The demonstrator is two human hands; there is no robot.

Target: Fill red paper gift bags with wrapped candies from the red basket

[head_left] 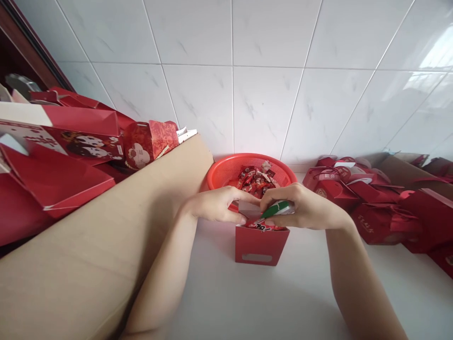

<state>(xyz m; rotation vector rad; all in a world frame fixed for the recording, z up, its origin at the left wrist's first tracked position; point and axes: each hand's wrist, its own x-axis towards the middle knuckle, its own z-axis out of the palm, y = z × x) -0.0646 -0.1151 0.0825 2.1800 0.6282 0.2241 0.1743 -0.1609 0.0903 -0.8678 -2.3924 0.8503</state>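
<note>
A small red gift box [261, 245] stands upright on the white surface with its top open. Red candy packets [266, 225] show inside its mouth. At the box's left top edge, my left hand [221, 204] grips it, thumb at the near side and forefinger by the raised pale flap [248, 208]. Over the right side of the mouth, my right hand [307, 205] holds a green and white packet [278, 208] between thumb and fingers, tilted down toward the opening. Part of the flap and the packets is hidden by my fingers.
Behind the box sits a red plastic basket [216, 175] with wrapped candies [256, 178]. A large cardboard carton [116, 236] on the left holds red gift boxes [88, 141]. More red boxes [380, 222] crowd the right, against a tiled wall [262, 108].
</note>
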